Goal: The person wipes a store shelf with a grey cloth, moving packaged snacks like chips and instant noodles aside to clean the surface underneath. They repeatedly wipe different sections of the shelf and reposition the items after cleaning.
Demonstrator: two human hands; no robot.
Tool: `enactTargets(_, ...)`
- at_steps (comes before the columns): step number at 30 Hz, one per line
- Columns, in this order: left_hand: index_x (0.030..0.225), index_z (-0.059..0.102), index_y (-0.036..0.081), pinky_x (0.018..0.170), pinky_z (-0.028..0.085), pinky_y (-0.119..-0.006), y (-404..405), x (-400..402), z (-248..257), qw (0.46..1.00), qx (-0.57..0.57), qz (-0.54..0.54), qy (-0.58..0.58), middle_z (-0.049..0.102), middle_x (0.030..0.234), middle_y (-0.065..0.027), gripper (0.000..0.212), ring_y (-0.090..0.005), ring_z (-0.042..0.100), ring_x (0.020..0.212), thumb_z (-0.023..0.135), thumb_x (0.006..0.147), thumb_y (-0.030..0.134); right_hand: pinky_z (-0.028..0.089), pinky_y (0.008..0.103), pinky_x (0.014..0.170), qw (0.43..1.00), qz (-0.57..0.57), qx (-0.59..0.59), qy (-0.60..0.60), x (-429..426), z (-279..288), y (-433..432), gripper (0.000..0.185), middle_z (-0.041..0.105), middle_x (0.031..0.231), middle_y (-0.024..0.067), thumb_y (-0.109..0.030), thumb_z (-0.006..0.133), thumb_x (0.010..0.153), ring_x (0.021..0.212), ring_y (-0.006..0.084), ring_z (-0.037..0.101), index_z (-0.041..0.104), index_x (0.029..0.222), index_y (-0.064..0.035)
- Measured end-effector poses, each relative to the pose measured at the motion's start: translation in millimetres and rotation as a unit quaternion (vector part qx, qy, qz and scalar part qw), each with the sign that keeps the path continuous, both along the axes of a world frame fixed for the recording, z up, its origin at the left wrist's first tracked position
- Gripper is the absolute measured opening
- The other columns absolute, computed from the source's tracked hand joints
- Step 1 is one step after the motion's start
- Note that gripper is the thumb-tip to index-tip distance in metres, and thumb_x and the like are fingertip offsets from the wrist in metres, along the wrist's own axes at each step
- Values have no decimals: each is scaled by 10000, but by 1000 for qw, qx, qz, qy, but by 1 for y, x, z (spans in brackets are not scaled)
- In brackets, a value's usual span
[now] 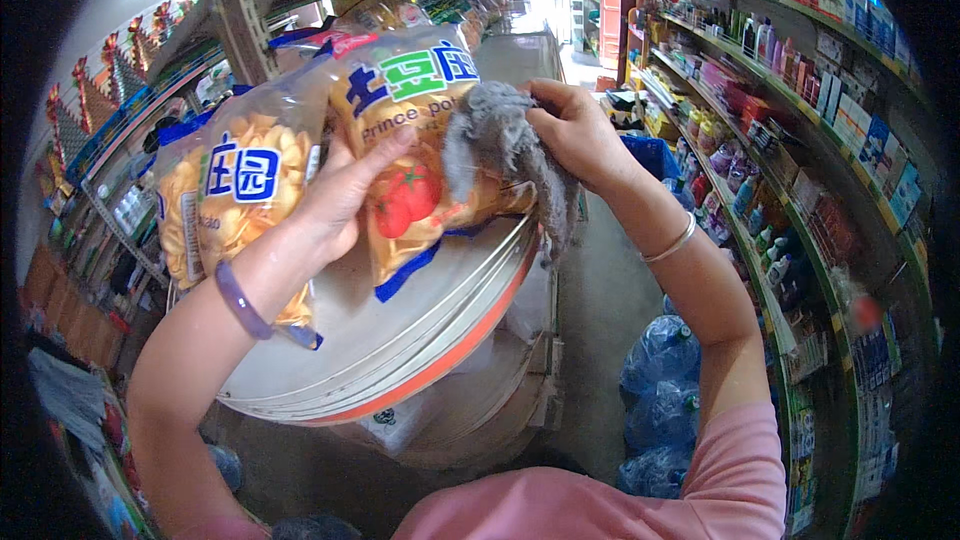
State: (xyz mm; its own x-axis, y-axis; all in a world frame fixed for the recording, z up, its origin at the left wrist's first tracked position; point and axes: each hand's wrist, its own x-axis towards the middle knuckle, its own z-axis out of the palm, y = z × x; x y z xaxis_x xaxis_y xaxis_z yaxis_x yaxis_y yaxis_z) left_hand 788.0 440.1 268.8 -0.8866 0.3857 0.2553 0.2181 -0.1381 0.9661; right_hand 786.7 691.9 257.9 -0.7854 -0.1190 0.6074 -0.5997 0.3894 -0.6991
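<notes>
My left hand grips a clear plastic bag of potato chips by its left side, thumb across the front. Red tomatoes and large blue and green characters are printed on this bag, which leans to one side above a white metal shelf with a rounded end. Pinched in my right hand is a grey cloth, pressed to the bag's right side and hanging down past it. Another clear chip bag stands left of my left hand, partly hidden by my forearm.
More packaged snacks sit behind the bags. Long wall shelves with bottles and boxes line the right. Large blue plastic water bottles stand on the aisle floor. A metal upright rises at the rack's left.
</notes>
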Motion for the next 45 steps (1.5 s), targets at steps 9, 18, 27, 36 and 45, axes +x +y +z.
enactTargets(9,1442,83,127,993,414,-409,13,-8,11,998,22,63,-22,365,1370,-121,867,-249,435,1222,669,813,239,500,245,664,908,325,-205,-170,-27,16,15,170,637,857,35,-49,510,853,729,88,597,620,970,6)
enactTargets(18,1306,383,23,929,476,-368,9,8,29,986,28,163,-10,540,1208,-132,533,-239,565,1081,556,864,263,524,302,729,877,360,-289,-134,-121,34,78,188,644,917,64,-122,499,896,816,148,622,610,1017,-30)
enactTargets(27,1318,417,76,973,416,-417,13,27,46,961,171,208,63,495,1296,-111,660,-269,508,1143,397,880,569,514,266,745,909,337,-162,-185,-153,27,56,272,655,966,77,-112,527,888,849,137,629,580,1136,-14)
enactTargets(36,1327,395,29,979,426,-409,0,21,42,977,144,151,51,501,1287,-142,690,-272,530,1131,398,885,559,243,328,1076,613,635,384,272,-88,4,-46,458,439,1344,84,-346,594,858,1275,245,355,527,1274,-166)
enactTargets(45,1264,460,7,951,452,-392,-7,13,40,967,123,179,135,550,1223,-141,570,-244,565,1086,453,902,447,312,320,1019,645,501,412,403,-83,-25,-82,377,531,1232,66,-262,605,839,1176,197,438,580,1180,-105)
